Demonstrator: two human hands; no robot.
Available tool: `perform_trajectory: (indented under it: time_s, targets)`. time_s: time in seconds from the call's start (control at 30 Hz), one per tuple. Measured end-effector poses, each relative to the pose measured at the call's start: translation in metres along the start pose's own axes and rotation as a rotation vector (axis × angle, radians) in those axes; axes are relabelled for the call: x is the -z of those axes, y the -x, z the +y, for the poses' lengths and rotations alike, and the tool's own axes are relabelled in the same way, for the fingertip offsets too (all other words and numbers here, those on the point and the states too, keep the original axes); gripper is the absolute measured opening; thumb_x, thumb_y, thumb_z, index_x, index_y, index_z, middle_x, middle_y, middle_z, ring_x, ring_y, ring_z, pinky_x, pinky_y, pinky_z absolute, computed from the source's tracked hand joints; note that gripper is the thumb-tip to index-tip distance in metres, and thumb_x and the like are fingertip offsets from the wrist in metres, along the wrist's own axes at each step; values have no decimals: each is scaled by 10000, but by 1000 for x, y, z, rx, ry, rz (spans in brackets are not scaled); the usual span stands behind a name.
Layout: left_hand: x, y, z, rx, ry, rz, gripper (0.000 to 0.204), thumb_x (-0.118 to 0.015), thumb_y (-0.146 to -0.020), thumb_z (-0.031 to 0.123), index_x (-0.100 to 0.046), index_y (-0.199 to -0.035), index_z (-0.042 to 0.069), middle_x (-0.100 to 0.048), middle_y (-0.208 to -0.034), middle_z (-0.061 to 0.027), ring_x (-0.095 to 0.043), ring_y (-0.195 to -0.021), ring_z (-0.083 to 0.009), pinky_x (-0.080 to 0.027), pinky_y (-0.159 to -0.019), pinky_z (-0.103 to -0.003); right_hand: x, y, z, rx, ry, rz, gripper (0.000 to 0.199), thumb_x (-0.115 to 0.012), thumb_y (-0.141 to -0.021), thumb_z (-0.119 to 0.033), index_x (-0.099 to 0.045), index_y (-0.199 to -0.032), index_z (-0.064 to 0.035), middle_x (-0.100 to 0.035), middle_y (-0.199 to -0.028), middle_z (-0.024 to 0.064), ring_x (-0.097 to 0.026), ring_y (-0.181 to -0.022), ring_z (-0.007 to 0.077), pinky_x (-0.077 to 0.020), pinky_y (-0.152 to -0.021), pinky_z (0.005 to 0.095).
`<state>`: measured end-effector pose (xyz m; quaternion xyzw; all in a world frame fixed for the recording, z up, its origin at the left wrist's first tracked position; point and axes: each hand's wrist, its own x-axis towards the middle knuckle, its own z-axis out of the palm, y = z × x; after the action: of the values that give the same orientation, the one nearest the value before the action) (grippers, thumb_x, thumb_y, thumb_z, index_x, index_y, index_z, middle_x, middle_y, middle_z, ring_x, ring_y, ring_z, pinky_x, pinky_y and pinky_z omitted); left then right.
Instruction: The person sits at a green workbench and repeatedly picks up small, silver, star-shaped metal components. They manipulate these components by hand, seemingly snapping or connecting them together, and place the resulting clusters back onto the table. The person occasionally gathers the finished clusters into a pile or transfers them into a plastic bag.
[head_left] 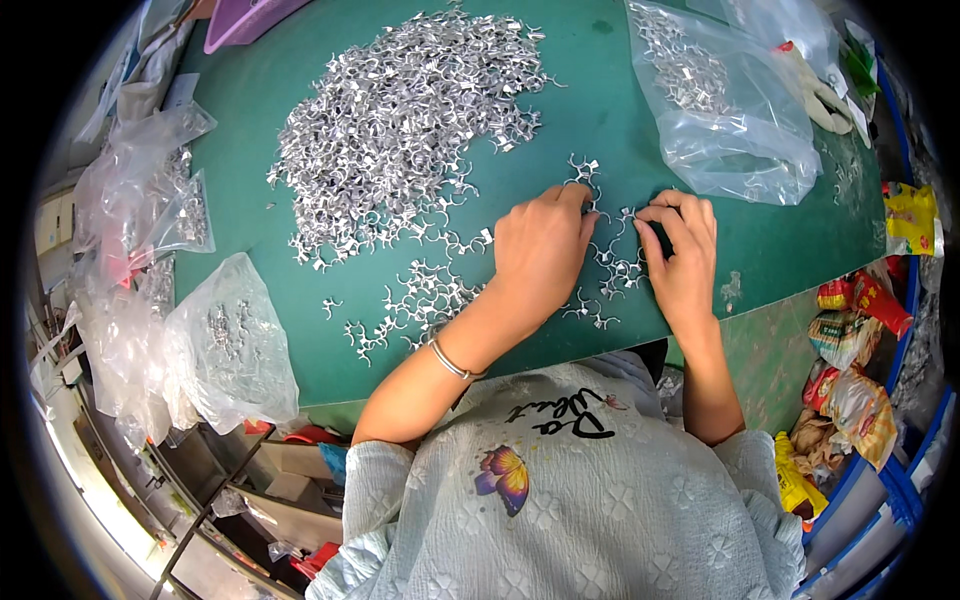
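Note:
Small silvery metal clips with curved arms lie loose on a green tabletop. My left hand, a bangle on its wrist, is closed with its fingertips down among a few clips; what they grip is hidden. To its right, my right hand pinches a small metal clip between thumb and index finger. Several more clips rest between and below the two hands. Left of my left forearm, a loose scatter of clips spreads out. Beyond it rises a large heap of clips.
A clear plastic bag holding clips lies at the far right, a glove beside it. More clear bags hang along the left edge. A purple bin stands at the far left. Colourful packets fill a blue rack at right.

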<state>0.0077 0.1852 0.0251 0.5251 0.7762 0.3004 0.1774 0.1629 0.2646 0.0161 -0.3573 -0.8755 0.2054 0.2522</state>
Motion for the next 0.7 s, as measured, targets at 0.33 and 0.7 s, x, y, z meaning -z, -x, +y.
perform_trajectory:
  time_s: [0.33,0.7]
  targets:
    - [10,26,2,-4,98,-46,244,-730,-785,140,-667,-1007,60,-578,-640,-88,-563,-527,-256,-444,-507,-368,-1,-19,-14,-82,-338,-11,160,-620,-817,60,-645,-969,15,-627,-946,128,-602,-843,316,-489,-743,355]
    - [18,41,2,45,120,-59,257,-732,-790,116,-666,-1032,61,-536,-600,-83,-505,-477,-226,-412,-478,-343,11,-8,-7,29,-113,-137,225,-677,-760,7,-657,-982,-24,-565,-955,89,-529,-881,288,-449,-757,377]
